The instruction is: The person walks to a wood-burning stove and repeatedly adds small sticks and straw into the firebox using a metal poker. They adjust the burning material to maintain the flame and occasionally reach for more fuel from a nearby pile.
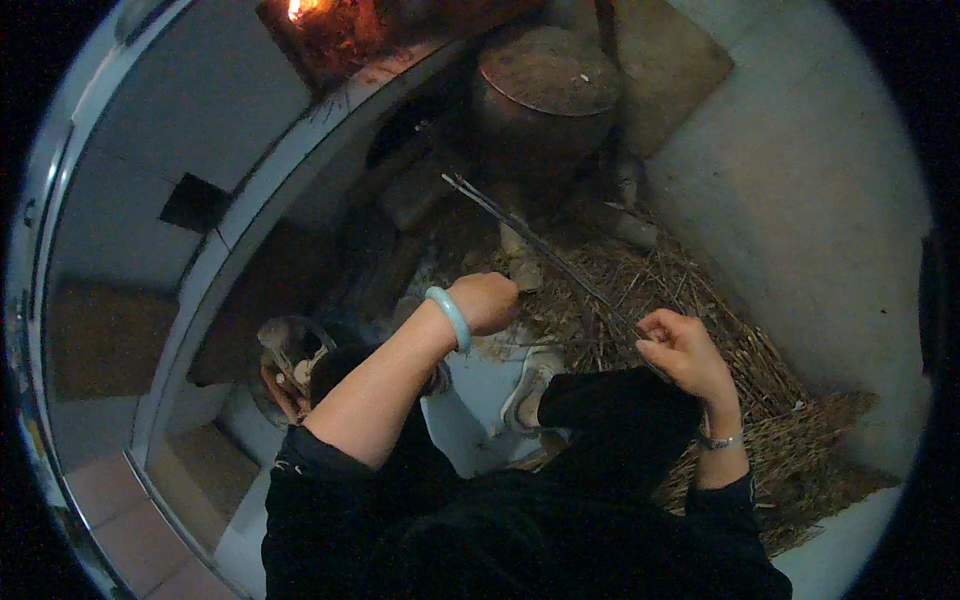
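Observation:
My right hand [681,351] grips the near end of a long, thin pair of dark metal fire tongs [559,259]. They slant up and left, their two pale tips close together beside a dark block. My left hand [486,301], wearing a pale green bangle [450,316] at the wrist, is held over the floor between my knees. Its fingers curl away from view, so whether it holds anything is hidden. Dry stalks and twigs [660,289] lie beneath the tongs and spread along the wall to my right.
A fire [304,10] burns at the upper left. Ahead stands a round metal drum [551,124] with a dusty top. Flat brown board [667,75] leans on the wall [802,195]. At left is a container holding wood pieces [281,390]. My shoe [534,382] rests on the floor.

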Demonstrator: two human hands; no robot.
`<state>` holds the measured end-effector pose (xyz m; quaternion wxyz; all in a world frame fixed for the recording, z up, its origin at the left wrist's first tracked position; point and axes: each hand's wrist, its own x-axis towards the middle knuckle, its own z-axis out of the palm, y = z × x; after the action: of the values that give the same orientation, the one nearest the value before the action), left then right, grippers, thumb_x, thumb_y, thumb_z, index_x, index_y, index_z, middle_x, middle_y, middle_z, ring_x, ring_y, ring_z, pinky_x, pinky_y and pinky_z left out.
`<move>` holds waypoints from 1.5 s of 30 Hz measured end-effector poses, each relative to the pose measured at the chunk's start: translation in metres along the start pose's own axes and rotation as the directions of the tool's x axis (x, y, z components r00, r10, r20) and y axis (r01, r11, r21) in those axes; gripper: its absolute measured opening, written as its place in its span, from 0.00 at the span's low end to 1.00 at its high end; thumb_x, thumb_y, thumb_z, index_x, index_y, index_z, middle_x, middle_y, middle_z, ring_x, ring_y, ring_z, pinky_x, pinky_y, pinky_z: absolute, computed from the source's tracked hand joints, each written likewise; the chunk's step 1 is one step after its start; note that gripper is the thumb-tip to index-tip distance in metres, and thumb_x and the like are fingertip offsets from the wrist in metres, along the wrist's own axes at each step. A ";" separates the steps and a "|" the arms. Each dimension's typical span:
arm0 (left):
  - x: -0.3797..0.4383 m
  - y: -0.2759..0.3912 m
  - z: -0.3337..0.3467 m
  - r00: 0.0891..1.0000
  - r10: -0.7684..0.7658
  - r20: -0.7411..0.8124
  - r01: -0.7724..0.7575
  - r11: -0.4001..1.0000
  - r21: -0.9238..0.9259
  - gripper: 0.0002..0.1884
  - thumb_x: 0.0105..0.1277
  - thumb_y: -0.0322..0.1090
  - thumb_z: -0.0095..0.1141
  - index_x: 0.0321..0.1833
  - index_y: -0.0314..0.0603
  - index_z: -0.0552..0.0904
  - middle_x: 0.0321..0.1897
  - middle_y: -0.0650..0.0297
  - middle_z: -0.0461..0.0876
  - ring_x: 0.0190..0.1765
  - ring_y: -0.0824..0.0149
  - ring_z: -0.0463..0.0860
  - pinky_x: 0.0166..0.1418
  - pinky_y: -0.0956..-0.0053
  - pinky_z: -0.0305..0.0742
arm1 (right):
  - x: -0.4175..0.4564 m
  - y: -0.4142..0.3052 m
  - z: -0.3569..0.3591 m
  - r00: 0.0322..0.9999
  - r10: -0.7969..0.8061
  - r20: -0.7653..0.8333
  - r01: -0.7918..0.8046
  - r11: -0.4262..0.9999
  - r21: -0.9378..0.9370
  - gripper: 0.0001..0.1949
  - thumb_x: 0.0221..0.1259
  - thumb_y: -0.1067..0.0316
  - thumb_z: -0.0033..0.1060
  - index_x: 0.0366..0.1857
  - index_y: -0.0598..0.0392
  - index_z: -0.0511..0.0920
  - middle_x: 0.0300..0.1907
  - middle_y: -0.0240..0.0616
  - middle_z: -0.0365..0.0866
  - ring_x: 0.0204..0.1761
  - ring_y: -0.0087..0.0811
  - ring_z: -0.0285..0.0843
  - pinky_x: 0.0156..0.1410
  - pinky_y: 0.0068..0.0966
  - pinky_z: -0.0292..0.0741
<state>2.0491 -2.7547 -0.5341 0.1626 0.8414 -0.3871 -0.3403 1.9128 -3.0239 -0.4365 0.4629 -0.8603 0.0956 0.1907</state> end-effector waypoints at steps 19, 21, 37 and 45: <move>0.001 0.003 0.006 0.998 0.053 -0.015 -0.053 0.999 0.013 0.17 0.66 0.42 0.55 0.33 0.29 0.83 0.32 0.41 0.83 0.38 0.40 0.83 0.45 0.51 0.79 | 0.213 -0.151 0.026 0.960 -0.267 0.085 0.222 0.910 0.350 0.08 0.65 0.65 0.61 0.32 0.59 0.78 0.23 0.31 0.78 0.18 0.16 0.67 0.19 0.15 0.61; 0.000 0.004 0.005 0.999 0.033 0.016 -0.034 0.999 0.022 0.18 0.67 0.43 0.55 0.33 0.29 0.83 0.32 0.42 0.83 0.39 0.40 0.83 0.44 0.51 0.79 | 0.237 -0.165 0.033 0.953 -0.296 0.065 0.253 0.896 0.364 0.08 0.65 0.66 0.60 0.32 0.58 0.79 0.23 0.32 0.79 0.18 0.16 0.68 0.18 0.15 0.60; -0.010 0.004 -0.004 1.000 -0.002 0.024 0.001 0.998 0.060 0.11 0.62 0.32 0.55 0.38 0.29 0.83 0.38 0.43 0.83 0.43 0.45 0.85 0.44 0.55 0.81 | 0.313 -0.170 0.071 0.745 -0.622 -0.243 0.537 0.774 -0.335 0.23 0.42 0.52 0.61 0.28 0.69 0.81 0.33 0.64 0.82 0.39 0.59 0.83 0.48 0.44 0.80; -0.008 0.001 -0.010 0.997 0.074 -0.035 -0.074 0.997 0.016 0.10 0.61 0.31 0.54 0.39 0.29 0.81 0.39 0.43 0.82 0.40 0.45 0.84 0.44 0.56 0.80 | 0.240 -0.092 0.033 0.805 -0.581 -0.117 0.545 0.803 -0.240 0.12 0.52 0.67 0.64 0.30 0.66 0.75 0.24 0.56 0.78 0.30 0.52 0.80 0.35 0.41 0.74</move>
<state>2.0515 -2.7492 -0.5226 0.1757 0.8337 -0.4175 -0.3159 2.1541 -2.9424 -0.4834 0.4015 -0.9044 -0.1418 -0.0281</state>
